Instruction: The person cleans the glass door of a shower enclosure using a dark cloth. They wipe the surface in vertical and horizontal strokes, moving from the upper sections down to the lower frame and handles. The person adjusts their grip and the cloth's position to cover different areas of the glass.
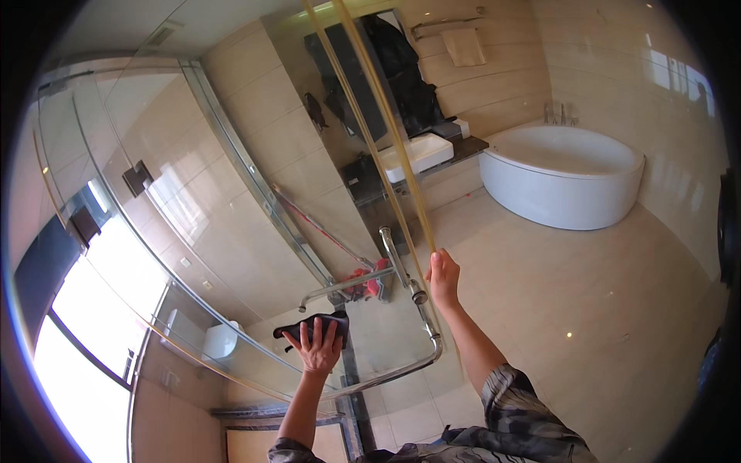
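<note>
My left hand (317,354) presses a dark cloth (343,322) flat against a clear glass shower panel, fingers spread over it. To the right, my right hand (444,280) grips the yellowish edge strip (408,165) of a glass door, thumb pointing up along it. Between my hands runs a bent chrome door handle (399,373), with more chrome bar (350,283) above the cloth. The cloth's underside and part of my right fingers are hidden.
Behind the glass, a mop (324,228) with a red head leans against the wall. A white washbasin (433,150) sits on a dark counter, near a white corner bathtub (535,199). Dark hinges (138,178) join glass panels at left. A toilet (221,340) shows through the glass.
</note>
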### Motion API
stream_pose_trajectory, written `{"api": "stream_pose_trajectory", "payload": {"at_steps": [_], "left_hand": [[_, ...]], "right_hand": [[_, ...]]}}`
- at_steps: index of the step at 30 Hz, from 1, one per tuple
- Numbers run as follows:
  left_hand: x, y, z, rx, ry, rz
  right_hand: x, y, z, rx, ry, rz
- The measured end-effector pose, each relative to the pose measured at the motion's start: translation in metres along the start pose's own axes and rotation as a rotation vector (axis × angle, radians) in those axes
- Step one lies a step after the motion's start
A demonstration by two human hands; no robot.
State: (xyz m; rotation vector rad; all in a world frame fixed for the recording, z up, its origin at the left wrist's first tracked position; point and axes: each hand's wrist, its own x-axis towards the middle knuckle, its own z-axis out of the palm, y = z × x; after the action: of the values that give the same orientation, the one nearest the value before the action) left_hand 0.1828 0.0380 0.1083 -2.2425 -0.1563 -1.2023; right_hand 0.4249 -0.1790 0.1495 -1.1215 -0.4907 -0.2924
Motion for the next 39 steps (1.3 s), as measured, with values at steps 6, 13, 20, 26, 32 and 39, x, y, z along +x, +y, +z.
{"api": "stream_pose_trajectory", "payload": {"at_steps": [6,13,20,26,32,39], "left_hand": [[0.019,0.023,0.018,-0.001,0.002,0.027],[0.180,0.075,-0.018,-0.020,0.129,0.211],[0.354,0.053,-0.080,-0.091,0.334,0.077],[0.325,0.069,-0.061,-0.126,0.338,0.124],[0.145,0.122,0.009,-0.219,0.035,0.372],[0.149,0.090,-0.006,-0.125,0.019,0.451]], "right_hand": [[-0.003,-0.002,0.001,-0.105,0.042,-0.008],[-0.004,-0.005,0.004,-0.060,0.041,-0.029],[-0.001,0.005,-0.008,-0.095,0.011,0.018],[-0.001,0.004,-0.008,-0.138,0.010,-0.011],[-0.001,0.017,0.000,0.063,-0.018,-0.070],[0.000,0.015,-0.004,0.129,-0.082,0.019]]}}
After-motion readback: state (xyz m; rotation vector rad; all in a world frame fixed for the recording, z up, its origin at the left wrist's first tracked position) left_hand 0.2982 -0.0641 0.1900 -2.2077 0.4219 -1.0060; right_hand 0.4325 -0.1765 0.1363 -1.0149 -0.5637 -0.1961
